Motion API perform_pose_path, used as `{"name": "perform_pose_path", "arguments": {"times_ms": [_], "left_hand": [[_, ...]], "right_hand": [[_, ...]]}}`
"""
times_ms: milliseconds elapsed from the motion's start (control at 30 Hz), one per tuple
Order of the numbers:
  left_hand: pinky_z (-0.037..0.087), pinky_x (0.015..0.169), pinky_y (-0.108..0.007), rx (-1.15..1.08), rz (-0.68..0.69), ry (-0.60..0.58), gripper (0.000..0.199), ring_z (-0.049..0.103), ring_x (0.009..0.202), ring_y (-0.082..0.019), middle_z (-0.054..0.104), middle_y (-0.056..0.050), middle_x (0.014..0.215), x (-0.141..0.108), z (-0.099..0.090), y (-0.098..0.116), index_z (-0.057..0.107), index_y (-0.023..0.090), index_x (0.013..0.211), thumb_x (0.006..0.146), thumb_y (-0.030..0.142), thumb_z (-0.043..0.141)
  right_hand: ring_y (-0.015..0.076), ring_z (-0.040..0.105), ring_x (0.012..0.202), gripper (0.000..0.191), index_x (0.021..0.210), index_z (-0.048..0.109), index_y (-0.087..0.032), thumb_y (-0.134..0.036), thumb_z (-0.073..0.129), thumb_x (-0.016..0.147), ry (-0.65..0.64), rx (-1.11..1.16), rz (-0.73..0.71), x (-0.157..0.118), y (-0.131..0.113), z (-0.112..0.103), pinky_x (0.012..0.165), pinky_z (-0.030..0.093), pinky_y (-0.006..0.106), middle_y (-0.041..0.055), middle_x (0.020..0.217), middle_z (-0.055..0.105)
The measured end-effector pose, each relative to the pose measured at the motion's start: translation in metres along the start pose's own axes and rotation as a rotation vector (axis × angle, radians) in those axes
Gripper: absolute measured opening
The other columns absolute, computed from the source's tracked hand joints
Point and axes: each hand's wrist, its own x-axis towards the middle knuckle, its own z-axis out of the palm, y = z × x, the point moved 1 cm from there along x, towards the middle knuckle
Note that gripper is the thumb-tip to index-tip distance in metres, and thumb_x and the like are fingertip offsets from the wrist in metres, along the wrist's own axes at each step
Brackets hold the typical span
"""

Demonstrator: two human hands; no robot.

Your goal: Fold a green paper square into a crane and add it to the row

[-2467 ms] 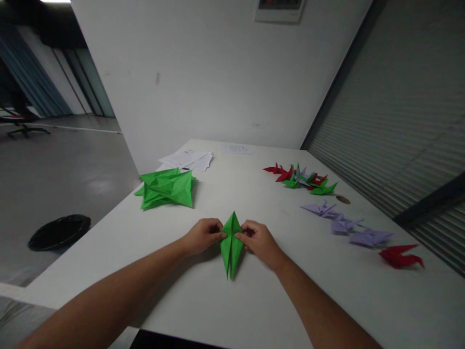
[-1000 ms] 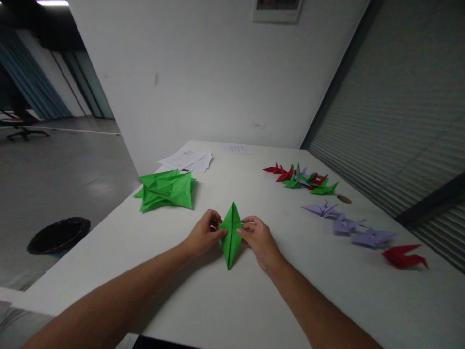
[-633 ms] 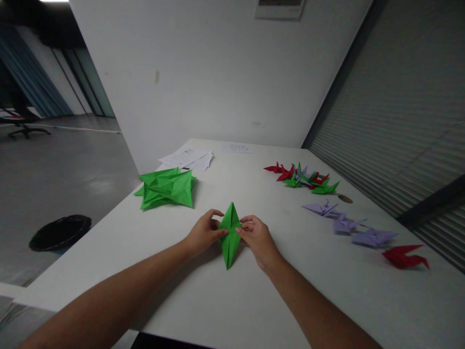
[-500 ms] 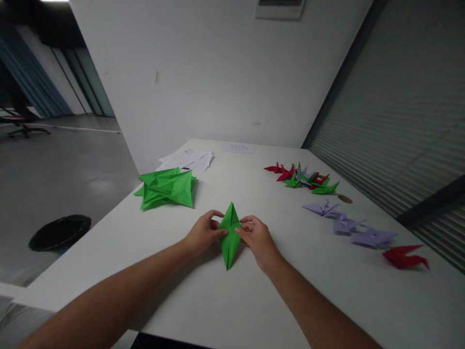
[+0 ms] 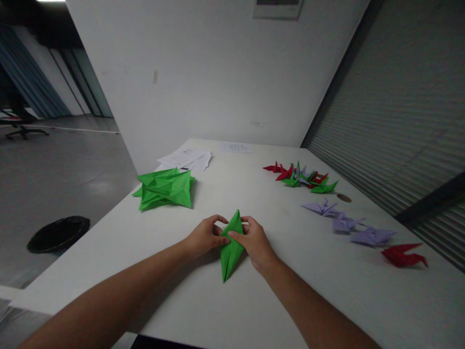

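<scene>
Between my hands is a green sheet of origami paper point(image 5: 230, 257), folded into a long diamond with a crease down its middle. It is tilted, its far tip leaning right. My left hand point(image 5: 207, 235) pinches its left edge, thumb on top and fingers partly hidden beyond it. From the other side, my right hand point(image 5: 253, 238) grips the diamond with its thumb laid across the upper face; the other fingers are partly hidden behind the paper. Farther left on the table lies a stack of creased green paper point(image 5: 165, 189).
On the white table's point(image 5: 290, 291) right side are lilac paper cranes point(image 5: 372, 236), a red paper crane point(image 5: 403, 255) and a mixed cluster of cranes point(image 5: 301, 177). Printed sheets point(image 5: 185, 157) lie at the back left. A black-lined bin point(image 5: 58, 234) stands on the floor.
The green diamond has turned slightly clockwise and come a little nearer to me. My right thumb has slid left across its face, close to my left thumb.
</scene>
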Motion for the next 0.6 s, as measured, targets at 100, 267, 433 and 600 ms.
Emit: {"name": "perform_pose_path", "arguments": {"times_ms": [100,267,433,600], "left_hand": [[0.039,0.053,-0.021,0.007,-0.002,-0.001,0.059,0.057,0.056,-0.012,0.062,0.005,0.063,0.0,0.0,0.0,0.06,0.016,0.112,0.063,0.029,0.091],[0.037,0.051,-0.021,0.057,-0.008,-0.029,0.058,0.054,0.053,-0.01,0.059,0.007,0.06,-0.001,0.0,0.001,0.063,0.015,0.114,0.063,0.026,0.089],[0.042,0.053,-0.022,0.063,-0.017,-0.059,0.059,0.057,0.053,-0.012,0.064,0.006,0.061,-0.001,0.001,-0.001,0.061,0.016,0.113,0.063,0.027,0.089],[0.046,0.057,-0.025,0.009,-0.023,-0.095,0.061,0.063,0.055,-0.015,0.071,0.002,0.064,-0.002,0.003,-0.002,0.059,0.015,0.114,0.062,0.025,0.089]], "right_hand": [[0.0207,0.07,0.061,0.06,0.102,0.057,-0.021,-0.031,0.093,0.056,0.023,0.015,-0.004,0.0,-0.002,0.0,0.056,0.053,0.029,0.0007,0.074,0.076],[0.0221,0.072,0.064,0.059,0.101,0.058,-0.021,-0.033,0.094,0.056,0.08,0.045,-0.037,0.003,-0.006,-0.004,0.059,0.055,0.031,0.0028,0.076,0.077],[0.021,0.071,0.063,0.057,0.099,0.058,-0.021,-0.032,0.094,0.056,0.131,0.077,-0.073,0.008,-0.008,-0.01,0.061,0.056,0.032,0.0023,0.077,0.077],[0.0222,0.072,0.066,0.059,0.099,0.058,-0.021,-0.034,0.095,0.056,0.172,0.133,-0.099,0.012,-0.008,-0.015,0.064,0.058,0.035,0.0026,0.079,0.078]]}}
